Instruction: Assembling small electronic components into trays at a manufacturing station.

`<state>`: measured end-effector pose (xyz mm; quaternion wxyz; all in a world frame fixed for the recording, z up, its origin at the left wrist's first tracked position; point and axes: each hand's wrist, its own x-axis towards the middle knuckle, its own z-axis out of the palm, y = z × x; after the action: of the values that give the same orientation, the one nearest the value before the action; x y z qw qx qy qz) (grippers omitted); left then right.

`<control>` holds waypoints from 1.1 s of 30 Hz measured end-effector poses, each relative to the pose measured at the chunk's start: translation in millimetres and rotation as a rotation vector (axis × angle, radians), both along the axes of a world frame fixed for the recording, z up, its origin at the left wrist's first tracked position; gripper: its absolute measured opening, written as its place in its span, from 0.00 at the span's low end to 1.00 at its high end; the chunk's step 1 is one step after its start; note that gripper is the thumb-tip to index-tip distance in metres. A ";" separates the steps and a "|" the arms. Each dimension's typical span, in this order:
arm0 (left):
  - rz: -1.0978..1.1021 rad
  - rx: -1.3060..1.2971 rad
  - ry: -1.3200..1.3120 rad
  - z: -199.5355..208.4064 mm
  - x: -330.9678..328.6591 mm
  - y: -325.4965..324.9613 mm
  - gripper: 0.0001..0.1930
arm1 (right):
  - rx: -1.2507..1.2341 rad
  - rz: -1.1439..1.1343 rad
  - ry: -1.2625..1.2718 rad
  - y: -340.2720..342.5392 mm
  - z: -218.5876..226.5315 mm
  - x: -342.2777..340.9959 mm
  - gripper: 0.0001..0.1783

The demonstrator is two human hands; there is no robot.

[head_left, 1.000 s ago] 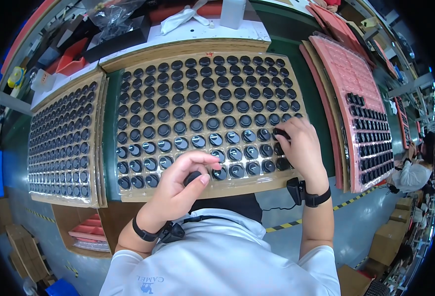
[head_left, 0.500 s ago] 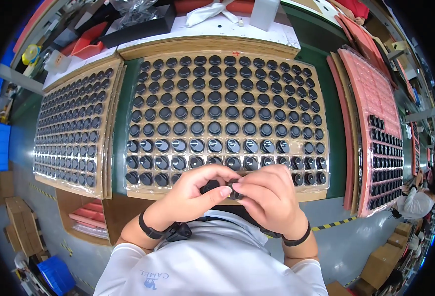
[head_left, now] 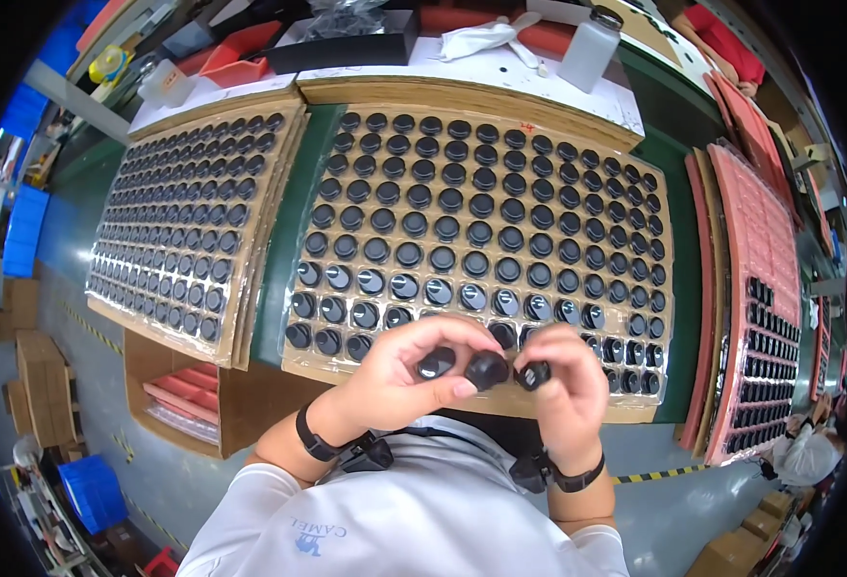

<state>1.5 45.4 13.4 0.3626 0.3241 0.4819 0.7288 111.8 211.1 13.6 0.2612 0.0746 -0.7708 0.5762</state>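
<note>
My left hand (head_left: pixel 399 370) pinches a round black cap-like part (head_left: pixel 486 368) between thumb and fingertips, above the near edge of the middle tray. Within the curl of that hand shows a second glossy black part (head_left: pixel 436 363); whether it is held or sits in the tray I cannot tell. Just to the right, my right hand (head_left: pixel 572 385) grips a smaller black piece (head_left: pixel 533 375) with a light mark on its end, apart from the left hand's part. Beneath both hands lies the clear plastic tray (head_left: pixel 310 192) on cardboard, filled with rows of similar black parts.
At left stands a stack of trays (head_left: pixel 258 231) with more black parts. Pink trays (head_left: pixel 765 221), partly filled, lie on the right. Behind are a white bottle (head_left: pixel 592 53), white gloves (head_left: pixel 481 38) and a black box (head_left: pixel 347 53). An open carton (head_left: pixel 178 385) sits below left.
My hands have come apart, the right one moving right with the small black piece. The left hand still holds its part. The whole view has shifted and tilted.
</note>
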 end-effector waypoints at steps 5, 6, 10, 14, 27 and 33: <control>0.072 0.074 0.056 -7.6 -1.0 4.1 0.17 | -1.046 0.129 -0.189 -12.4 -9.6 -0.6 0.19; 0.116 0.064 0.155 -7.9 -1.0 5.3 0.17 | -1.023 0.111 -0.209 -11.9 -9.6 -0.6 0.20; 0.225 0.021 0.418 -5.1 2.4 4.9 0.18 | -0.705 0.006 -0.121 -8.8 -11.2 0.0 0.20; 0.278 -0.007 0.612 0.5 5.7 3.7 0.18 | -0.208 -0.039 -0.074 -5.1 -1.3 -1.9 0.19; 0.283 0.051 0.781 2.8 6.5 5.3 0.16 | -0.592 0.048 0.061 -21.4 -6.1 -8.7 0.11; 0.265 0.030 0.703 4.8 9.8 0.7 0.16 | -0.344 0.059 0.061 -15.9 -5.8 -7.7 0.12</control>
<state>11.4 46.1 18.2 0.0726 0.4946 0.6039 0.6208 104.1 195.1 7.8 0.2761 0.0690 -0.6502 0.7044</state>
